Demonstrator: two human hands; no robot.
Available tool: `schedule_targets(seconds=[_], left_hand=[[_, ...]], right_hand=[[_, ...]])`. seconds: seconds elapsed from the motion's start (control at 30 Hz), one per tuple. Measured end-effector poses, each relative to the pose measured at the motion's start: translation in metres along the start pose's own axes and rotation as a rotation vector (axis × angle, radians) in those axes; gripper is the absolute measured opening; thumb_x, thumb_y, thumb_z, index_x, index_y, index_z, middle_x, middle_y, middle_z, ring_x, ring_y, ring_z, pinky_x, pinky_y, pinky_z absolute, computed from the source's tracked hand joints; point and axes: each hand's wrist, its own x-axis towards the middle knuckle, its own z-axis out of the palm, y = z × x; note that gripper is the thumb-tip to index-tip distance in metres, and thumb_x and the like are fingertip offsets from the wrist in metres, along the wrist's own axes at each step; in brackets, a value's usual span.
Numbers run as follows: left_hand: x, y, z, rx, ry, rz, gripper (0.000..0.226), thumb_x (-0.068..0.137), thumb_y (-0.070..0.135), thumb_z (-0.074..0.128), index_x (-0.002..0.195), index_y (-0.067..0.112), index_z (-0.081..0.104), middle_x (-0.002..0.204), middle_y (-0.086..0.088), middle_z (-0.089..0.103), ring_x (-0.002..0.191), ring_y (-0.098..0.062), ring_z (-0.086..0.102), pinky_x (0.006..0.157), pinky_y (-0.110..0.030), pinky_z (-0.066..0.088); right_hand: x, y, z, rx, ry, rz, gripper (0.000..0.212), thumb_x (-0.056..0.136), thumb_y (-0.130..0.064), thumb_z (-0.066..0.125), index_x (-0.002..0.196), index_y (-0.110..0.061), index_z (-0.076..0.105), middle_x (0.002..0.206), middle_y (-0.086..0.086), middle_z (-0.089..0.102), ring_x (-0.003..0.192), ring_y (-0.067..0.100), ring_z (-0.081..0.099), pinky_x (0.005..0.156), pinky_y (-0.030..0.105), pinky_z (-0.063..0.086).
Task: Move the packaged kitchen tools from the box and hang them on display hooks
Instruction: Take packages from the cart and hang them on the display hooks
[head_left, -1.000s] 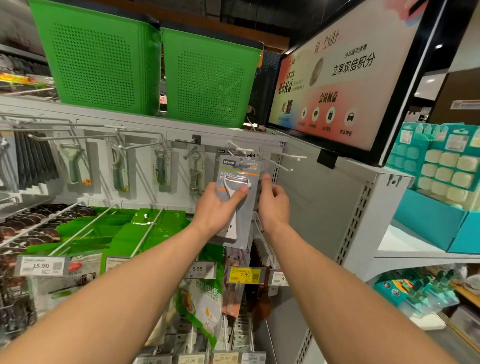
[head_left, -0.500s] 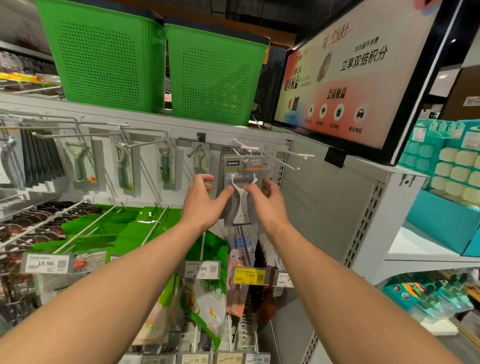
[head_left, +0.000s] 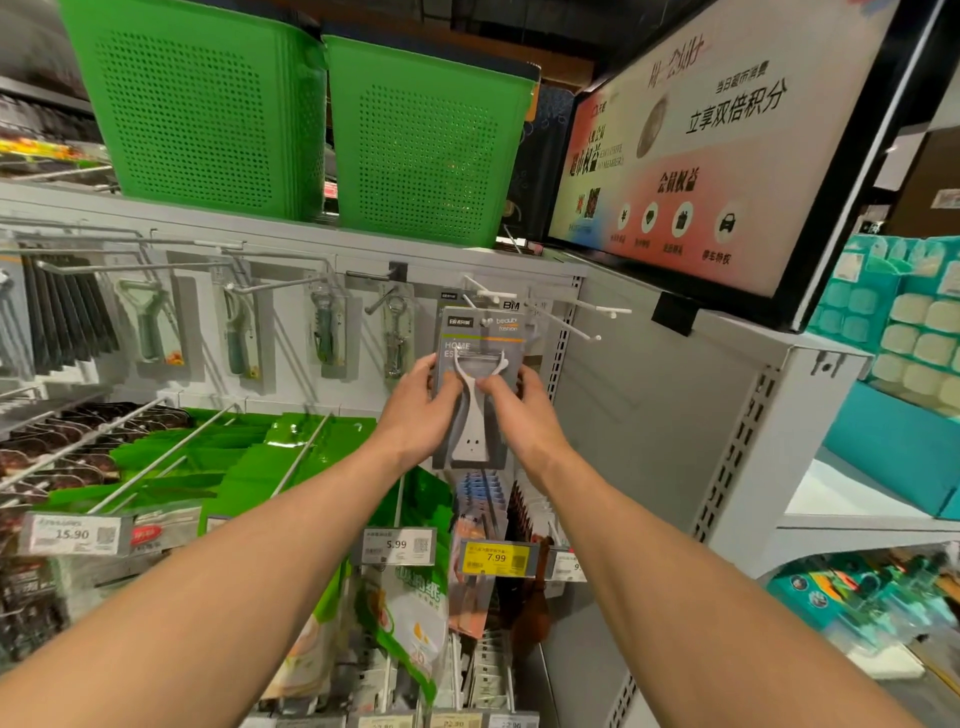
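You hold a packaged peeler (head_left: 475, 364) upright in front of the display's back panel, its long axis running straight up and down and the top of its card at the white hook (head_left: 483, 292). Your left hand (head_left: 415, 415) grips the pack's left edge and your right hand (head_left: 524, 415) its right edge. Both sit at mid-height, so neither hand is nearer to the hook. The hook lies above and beyond your fingers (head_left: 441, 384), past the card's top edge. Both thumbs curl over the front of the pack and pinch it; the fingers behind the card are hidden. Two pale dots show at the hang hole, but it cannot be told whether the hook has passed through it. The step in hand appears to be threading that hole, then sliding the pack back along the hook. Other packaged tools (head_left: 150, 322) hang in a row to the left. The box is out of view.
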Motion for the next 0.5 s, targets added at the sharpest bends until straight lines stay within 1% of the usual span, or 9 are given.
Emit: schedule_targets(seconds=[0.07, 0.17, 0.23, 0.27, 0.33, 0.37, 0.4, 0.47, 0.5], left_hand=[[0.001, -0.004, 0.000, 0.011, 0.015, 0.024, 0.048, 0.107, 0.042, 0.048, 0.153, 0.028, 0.040, 0.142, 0.001, 0.059, 0.128, -0.018, 0.058, 0.110, -0.042, 0.046], [0.001, -0.006, 0.003, 0.035, 0.054, 0.070, 0.053, 0.107, 0.042, 0.049, 0.156, 0.029, 0.033, 0.136, -0.002, 0.063, 0.119, -0.024, 0.063, 0.096, -0.035, 0.050], [0.005, -0.005, 0.007, 0.072, 0.087, 0.090, 0.055, 0.109, 0.041, 0.047, 0.159, 0.025, 0.031, 0.140, -0.005, 0.062, 0.124, -0.027, 0.062, 0.098, -0.032, 0.047], [0.008, -0.004, 0.010, 0.084, 0.087, 0.088, 0.055, 0.110, 0.039, 0.045, 0.160, 0.023, 0.030, 0.146, -0.006, 0.059, 0.130, -0.027, 0.058, 0.100, -0.028, 0.043], [0.017, -0.003, 0.012, 0.125, 0.067, 0.063, 0.050, 0.112, 0.034, 0.039, 0.159, 0.019, 0.032, 0.151, -0.009, 0.054, 0.136, -0.028, 0.052, 0.098, -0.025, 0.036], [0.026, -0.004, 0.014, 0.131, 0.053, 0.032, 0.046, 0.112, 0.031, 0.037, 0.156, 0.017, 0.037, 0.148, -0.011, 0.056, 0.132, -0.030, 0.054, 0.096, -0.027, 0.038], [0.036, -0.006, 0.015, 0.153, 0.050, 0.010, 0.041, 0.111, 0.027, 0.036, 0.150, 0.015, 0.043, 0.140, -0.014, 0.060, 0.124, -0.031, 0.057, 0.094, -0.031, 0.042], [0.059, -0.013, 0.017, 0.174, 0.023, -0.045, 0.032, 0.110, 0.018, 0.035, 0.135, 0.009, 0.052, 0.124, -0.012, 0.064, 0.109, -0.028, 0.059, 0.093, -0.038, 0.048], [0.071, -0.019, 0.018, 0.215, 0.009, -0.059, 0.030, 0.110, 0.015, 0.034, 0.132, 0.007, 0.054, 0.119, -0.007, 0.064, 0.106, -0.026, 0.058, 0.090, -0.034, 0.048]], right_hand=[[0.003, 0.002, 0.002, 0.003, 0.018, -0.017, 0.046, 0.098, -0.041, 0.066, 0.141, -0.031, 0.052, 0.115, -0.015, 0.065, 0.103, 0.003, 0.064, 0.085, 0.026, 0.053], [0.003, 0.007, 0.009, -0.011, 0.080, -0.039, 0.054, 0.090, -0.058, 0.069, 0.137, -0.034, 0.055, 0.128, -0.005, 0.065, 0.112, 0.013, 0.067, 0.103, 0.041, 0.055], [0.010, 0.010, 0.014, -0.024, 0.120, -0.056, 0.066, 0.083, -0.070, 0.067, 0.136, -0.032, 0.059, 0.129, -0.004, 0.065, 0.113, 0.014, 0.067, 0.102, 0.040, 0.055], [0.012, 0.008, 0.016, -0.036, 0.124, -0.053, 0.063, 0.085, -0.068, 0.066, 0.135, -0.031, 0.060, 0.124, -0.005, 0.065, 0.110, 0.012, 0.066, 0.098, 0.034, 0.055], [0.022, 0.006, 0.016, -0.073, 0.155, -0.032, 0.033, 0.097, -0.050, 0.066, 0.121, -0.029, 0.061, 0.100, -0.013, 0.063, 0.095, 0.007, 0.063, 0.080, 0.017, 0.046], [0.028, 0.003, 0.017, -0.087, 0.178, -0.023, 0.021, 0.100, -0.043, 0.065, 0.115, -0.029, 0.059, 0.091, -0.016, 0.059, 0.090, 0.006, 0.061, 0.074, 0.014, 0.042], [0.036, 0.001, 0.018, -0.100, 0.191, -0.017, 0.019, 0.102, -0.039, 0.064, 0.115, -0.026, 0.060, 0.089, -0.016, 0.058, 0.091, 0.009, 0.062, 0.075, 0.015, 0.040], [0.053, 0.001, 0.023, -0.118, 0.199, -0.018, 0.031, 0.102, -0.039, 0.064, 0.125, -0.017, 0.066, 0.102, -0.005, 0.067, 0.108, 0.020, 0.066, 0.083, 0.020, 0.041], [0.060, 0.000, 0.025, -0.124, 0.198, -0.009, 0.037, 0.102, -0.040, 0.063, 0.129, -0.015, 0.065, 0.111, -0.001, 0.068, 0.113, 0.022, 0.065, 0.087, 0.022, 0.041]])
